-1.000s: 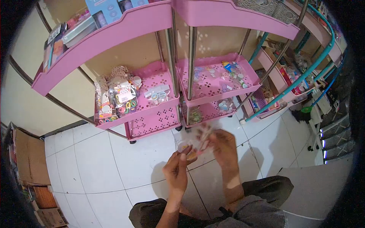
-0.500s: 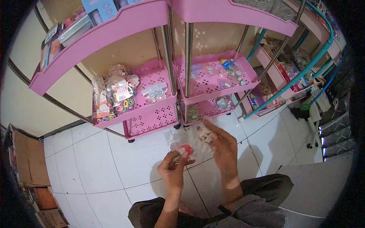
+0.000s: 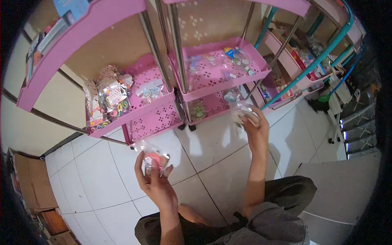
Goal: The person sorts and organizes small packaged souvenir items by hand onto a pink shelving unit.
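Observation:
My left hand (image 3: 157, 179) is closed round a clear plastic packet (image 3: 156, 159) with something pink and red inside, held over the white floor tiles. Further right, my right hand (image 3: 256, 128) grips another clear packet (image 3: 244, 114) with pale contents, near the front edge of the pink cart. Its exact contents are blurred. Packets with colourful rings (image 3: 116, 98) and a flat packet (image 3: 151, 92) lie on the left cart's tray (image 3: 141, 107). Small packets (image 3: 241, 61) are spread over the right cart's tray (image 3: 228, 83).
A teal-framed rack (image 3: 322, 61) with filled baskets stands at the right, beside a green brush (image 3: 324, 98). Cardboard boxes (image 3: 34, 179) are at the far left. Metal posts (image 3: 178, 53) rise between the cart shelves. A grey surface (image 3: 339, 183) is at lower right.
My hands have moved apart: the left with its packet to the left, the right with its packet up and to the right. The camera view has shifted, and the carts appear further left and higher.

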`<state>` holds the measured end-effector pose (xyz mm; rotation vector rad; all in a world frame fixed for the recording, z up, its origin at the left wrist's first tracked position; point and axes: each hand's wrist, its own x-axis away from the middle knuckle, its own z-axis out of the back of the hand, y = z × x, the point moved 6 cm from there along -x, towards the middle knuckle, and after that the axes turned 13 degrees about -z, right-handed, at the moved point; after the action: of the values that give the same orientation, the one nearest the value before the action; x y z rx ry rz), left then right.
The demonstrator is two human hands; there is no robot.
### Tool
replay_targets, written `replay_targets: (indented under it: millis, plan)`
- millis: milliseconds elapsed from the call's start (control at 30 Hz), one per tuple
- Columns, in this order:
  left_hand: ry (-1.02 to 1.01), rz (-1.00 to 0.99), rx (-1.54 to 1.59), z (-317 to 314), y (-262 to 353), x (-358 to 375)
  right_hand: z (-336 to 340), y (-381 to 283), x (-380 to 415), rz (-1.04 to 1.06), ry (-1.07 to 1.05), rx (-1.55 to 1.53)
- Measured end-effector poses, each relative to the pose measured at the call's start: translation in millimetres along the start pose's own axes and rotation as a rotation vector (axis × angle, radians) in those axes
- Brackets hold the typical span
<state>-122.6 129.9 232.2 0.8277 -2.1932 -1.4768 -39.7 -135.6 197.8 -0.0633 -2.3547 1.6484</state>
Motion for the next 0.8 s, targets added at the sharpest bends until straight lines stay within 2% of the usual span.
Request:
replay_targets:
  millis: [133, 200, 233, 300, 333, 400, 500, 633, 700, 800]
  plan:
    - [0.02, 0.094, 0.091, 4.9, -4.7, 4.8, 8.3, 85.2, -82.2, 0.102, -0.153, 0.562]
    - [0.022, 0.096, 0.088, 6.7, -5.5, 6.4, -6.7, 114.3, -110.0, 0.152, -0.29, 0.771]
    - [0.026, 0.099, 0.093, 7.7, -6.0, 6.8, -8.4, 123.1, -121.6, 0.149, -0.288, 0.765]
    - [0.029, 0.095, 0.076, 8.5, -4.9, 8.2, -20.7, 148.6, -132.0, 0.192, -0.473, 1.097]
    - [0.034, 0.092, 0.065, 9.4, -5.1, 8.9, -21.3, 157.9, -134.8, 0.189, -0.473, 1.096]
    - [0.032, 0.093, 0.063, 9.5, -7.9, 9.3, -31.2, 168.9, -133.3, 0.433, -0.548, 1.185]
    - [0.03, 0.107, 0.048, 10.5, -12.2, 8.6, -35.1, 185.1, -136.2, 0.536, -0.466, 1.256]
    - [0.001, 0.136, 0.034, 12.7, -19.9, 7.0, -39.1, 184.6, -132.6, 0.572, -0.432, 1.22]
    - [-0.014, 0.147, 0.007, 10.3, -21.9, 6.7, -43.6, 181.6, -130.5, 0.72, -0.438, 1.314]
    - [-0.044, 0.162, -0.062, 4.6, -23.4, 8.0, -49.0, 188.9, -139.5, 0.714, -0.449, 1.21]
